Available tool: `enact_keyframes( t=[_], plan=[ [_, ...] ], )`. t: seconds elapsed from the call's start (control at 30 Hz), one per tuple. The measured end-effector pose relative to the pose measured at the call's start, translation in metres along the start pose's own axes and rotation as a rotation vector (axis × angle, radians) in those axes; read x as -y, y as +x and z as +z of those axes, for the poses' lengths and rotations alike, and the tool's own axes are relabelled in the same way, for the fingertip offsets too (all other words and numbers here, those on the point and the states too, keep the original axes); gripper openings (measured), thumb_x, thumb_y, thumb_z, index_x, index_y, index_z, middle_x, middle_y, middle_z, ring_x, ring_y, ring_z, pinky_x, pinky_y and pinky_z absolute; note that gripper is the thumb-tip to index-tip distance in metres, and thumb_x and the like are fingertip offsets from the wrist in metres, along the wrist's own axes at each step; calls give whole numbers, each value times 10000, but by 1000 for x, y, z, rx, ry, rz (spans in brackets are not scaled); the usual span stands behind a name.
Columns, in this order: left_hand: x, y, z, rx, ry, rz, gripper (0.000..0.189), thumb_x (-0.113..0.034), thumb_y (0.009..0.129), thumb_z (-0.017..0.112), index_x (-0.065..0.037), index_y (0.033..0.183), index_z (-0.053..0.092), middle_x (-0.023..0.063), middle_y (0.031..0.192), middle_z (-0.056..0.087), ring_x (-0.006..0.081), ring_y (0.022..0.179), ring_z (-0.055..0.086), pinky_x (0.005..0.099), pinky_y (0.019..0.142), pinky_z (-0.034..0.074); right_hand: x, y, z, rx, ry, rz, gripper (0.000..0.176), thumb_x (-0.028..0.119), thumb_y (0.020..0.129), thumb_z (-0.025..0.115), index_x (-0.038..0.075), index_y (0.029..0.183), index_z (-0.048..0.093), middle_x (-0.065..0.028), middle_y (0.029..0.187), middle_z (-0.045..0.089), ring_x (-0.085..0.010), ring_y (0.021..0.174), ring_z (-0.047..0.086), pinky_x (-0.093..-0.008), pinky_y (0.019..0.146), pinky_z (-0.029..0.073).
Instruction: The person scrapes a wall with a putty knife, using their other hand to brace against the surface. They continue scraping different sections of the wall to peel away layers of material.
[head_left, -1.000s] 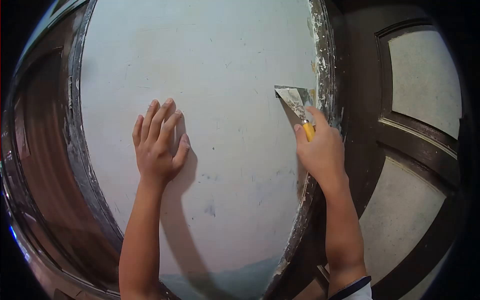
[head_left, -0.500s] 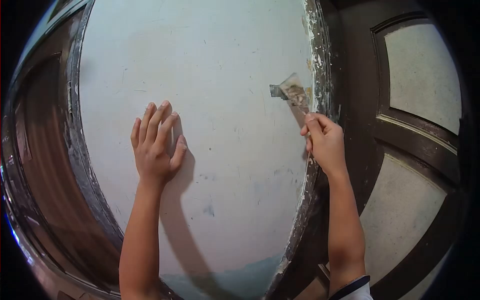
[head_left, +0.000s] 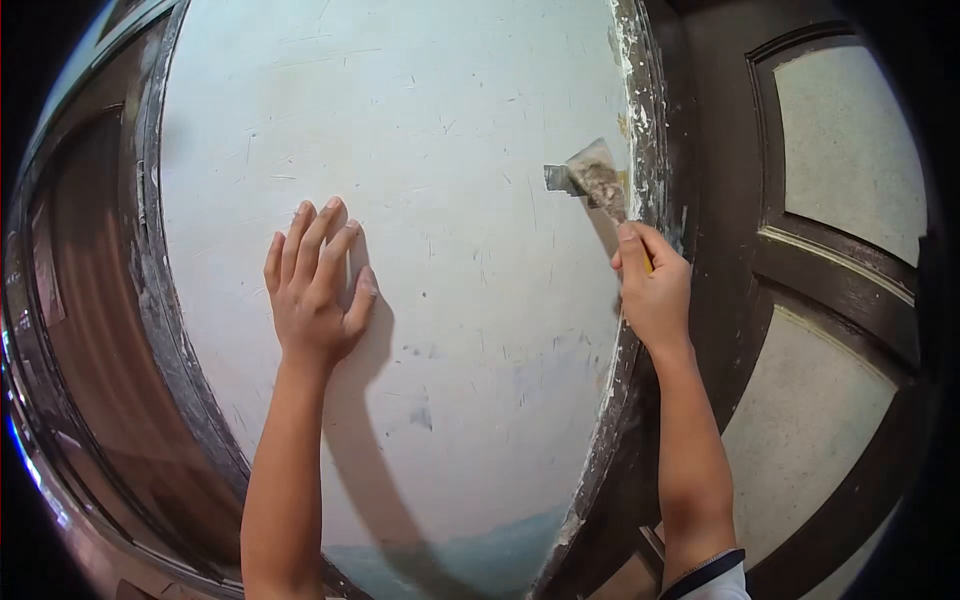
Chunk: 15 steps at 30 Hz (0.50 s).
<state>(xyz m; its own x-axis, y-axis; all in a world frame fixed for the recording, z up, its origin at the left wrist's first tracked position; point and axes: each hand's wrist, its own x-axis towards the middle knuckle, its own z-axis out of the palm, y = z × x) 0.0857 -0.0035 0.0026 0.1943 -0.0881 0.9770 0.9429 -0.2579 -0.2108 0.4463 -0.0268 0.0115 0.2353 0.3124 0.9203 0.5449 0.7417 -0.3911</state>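
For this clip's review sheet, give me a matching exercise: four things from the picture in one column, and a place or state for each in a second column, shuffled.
1. left hand
2. right hand
3. putty knife
4. panel frame

A. dark wood with flaking pale paint
B. closed round a yellow handle
C. palm flat on the pale panel
D. blade smeared, held at the panel's right edge

Pairs: 1-C, 2-B, 3-D, 4-A

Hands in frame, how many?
2. Left hand flat on the white panel; right hand grips a scraper at the panel's right edge. None seem hidden.
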Motion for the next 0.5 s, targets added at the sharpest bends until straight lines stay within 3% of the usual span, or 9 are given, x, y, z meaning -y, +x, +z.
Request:
enact_keyframes(
  t=[0.07, 0.23, 0.37, 0.5],
  plan=[
    [1, 0, 0, -7, 15, 10, 476, -238, 874, 636, -164, 1342, 684, 45, 1573, 567, 299, 1537, 418, 497, 1270, 236, 4, 1, -1, 49, -39, 41, 365, 305, 1085, 623, -45, 1105, 727, -49, 682, 620, -104, 636, 549, -312, 610, 466],
    [1, 0, 0, -7, 8, 4, 470, -234, 876, 642, -164, 1339, 685, 46, 1572, 567, 300, 1538, 416, 502, 1272, 232, -2, 2, -1, 2, -128, -116, 379, 308, 1103, 591, -53, 1093, 706, -114, 686, 605, -176, 609, 535, -354, 606, 471],
    [0, 1, 0, -11, -5, 5, 470, -227, 878, 648, -168, 1343, 683, 45, 1575, 564, 300, 1541, 412, 501, 1273, 229, -7, 2, -2, 0, -113, -77, 391, 327, 1107, 585, -48, 1117, 696, -120, 685, 610, -185, 620, 542, -353, 617, 472],
    [1, 1, 0, -3, 7, 7, 475, -229, 879, 650, -172, 1350, 680, 44, 1577, 563, 299, 1541, 411, 503, 1272, 229, -5, 1, -4, 0, 6, 23, 288, 243, 1054, 685, -23, 1165, 671, -84, 797, 651, -167, 652, 553, -339, 650, 495]
  ],
)
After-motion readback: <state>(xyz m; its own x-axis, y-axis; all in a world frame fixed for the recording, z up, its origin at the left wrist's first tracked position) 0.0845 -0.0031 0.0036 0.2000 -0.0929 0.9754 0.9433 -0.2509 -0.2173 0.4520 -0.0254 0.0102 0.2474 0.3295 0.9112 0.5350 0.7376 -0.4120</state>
